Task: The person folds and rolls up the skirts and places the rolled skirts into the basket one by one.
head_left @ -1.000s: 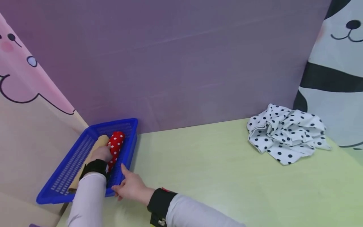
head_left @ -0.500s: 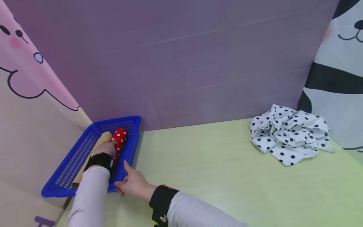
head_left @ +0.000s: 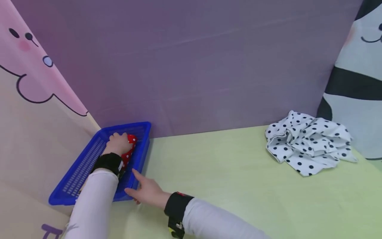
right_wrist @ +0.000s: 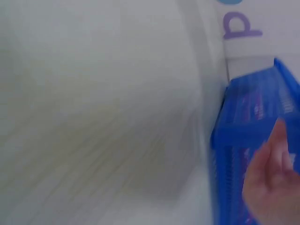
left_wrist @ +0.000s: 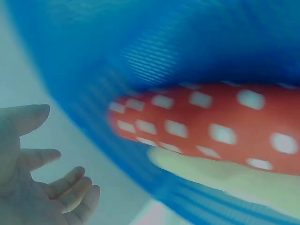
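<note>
In the head view my left hand (head_left: 117,143) is over the far end of a blue plastic basket (head_left: 142,156), close above a rolled red cloth with white dots (head_left: 128,154). The left wrist view shows the same left hand (left_wrist: 51,180) with its fingers apart and nothing between them; the red dotted cloth roll (left_wrist: 206,122) lies beside a cream roll (left_wrist: 225,180) in the basket. My forearm mostly hides the cream roll from the head camera. My right hand (head_left: 149,191) is at the basket's near right side, its fingers spread with fingertips right at the rim.
A crumpled white cloth with black dots (head_left: 310,142) lies at the right on the pale green table (head_left: 215,179). A purple wall (head_left: 194,66) stands along the back. Printed panels flank both sides, the left panel (head_left: 44,149) close beside the basket.
My left hand has come up off the rolls and moved toward the basket's far end. The right hand stays by the basket's side. The head view has shifted slightly.
</note>
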The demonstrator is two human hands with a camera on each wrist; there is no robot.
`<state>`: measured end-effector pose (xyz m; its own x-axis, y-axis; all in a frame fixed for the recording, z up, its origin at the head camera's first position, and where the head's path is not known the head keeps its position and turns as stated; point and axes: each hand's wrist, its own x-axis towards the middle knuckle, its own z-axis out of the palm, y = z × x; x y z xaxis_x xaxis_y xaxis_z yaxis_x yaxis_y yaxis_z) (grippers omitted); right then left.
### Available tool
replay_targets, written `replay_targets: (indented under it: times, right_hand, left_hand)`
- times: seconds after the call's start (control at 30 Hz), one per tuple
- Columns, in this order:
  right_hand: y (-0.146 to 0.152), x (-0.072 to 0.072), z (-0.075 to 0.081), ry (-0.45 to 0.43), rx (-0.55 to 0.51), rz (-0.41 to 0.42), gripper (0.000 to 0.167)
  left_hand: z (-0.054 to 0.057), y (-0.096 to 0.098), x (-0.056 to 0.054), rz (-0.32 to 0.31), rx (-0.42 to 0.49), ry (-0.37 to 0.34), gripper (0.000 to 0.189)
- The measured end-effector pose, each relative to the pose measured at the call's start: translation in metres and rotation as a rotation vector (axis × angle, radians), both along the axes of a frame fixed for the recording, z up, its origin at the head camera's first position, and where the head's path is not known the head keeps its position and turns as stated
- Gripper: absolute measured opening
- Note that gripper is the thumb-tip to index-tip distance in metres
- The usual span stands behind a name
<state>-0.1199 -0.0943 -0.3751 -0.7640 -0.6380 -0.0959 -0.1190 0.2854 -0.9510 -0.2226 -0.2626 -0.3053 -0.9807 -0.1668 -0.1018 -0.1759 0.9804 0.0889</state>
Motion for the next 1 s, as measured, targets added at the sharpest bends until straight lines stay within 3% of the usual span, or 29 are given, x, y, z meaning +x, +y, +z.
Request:
replay_targets:
  times: [0.13, 0.27, 0.37, 0.53, 0.73, 0.83, 1.0]
  right_hand:
    - [0.013, -0.011, -0.007, -0.021, -0.089, 0.054, 0.060]
    - [0.031, -0.030, -0.007, -0.019, -0.166, -0.046, 0.053]
    - [0.048, -0.047, -0.003, -0.021, -0.204, -0.130, 0.048]
    - [0.083, -0.072, -0.004, -0.001, -0.237, -0.180, 0.046]
    - [0.131, -0.083, -0.005, 0.029, -0.253, -0.209, 0.041]
    - [0.154, -0.084, -0.005, 0.052, -0.252, -0.206, 0.040]
    - [0.189, -0.082, -0.004, 0.149, -0.219, -0.189, 0.036]
  left_hand:
    - [0.019, 0.036, -0.001, -0.070, -0.011, 0.083, 0.058]
    - [0.033, 0.081, -0.003, -0.148, 0.003, 0.171, 0.050]
    - [0.035, 0.111, -0.003, -0.209, 0.053, 0.209, 0.048]
    - [0.024, 0.150, -0.001, -0.251, 0.180, 0.229, 0.048]
    - [0.007, 0.184, 0.016, -0.248, 0.451, 0.270, 0.050]
    - [-0.003, 0.197, 0.028, -0.233, 0.560, 0.321, 0.049]
    - [-0.020, 0.214, 0.043, -0.228, 0.715, 0.480, 0.043]
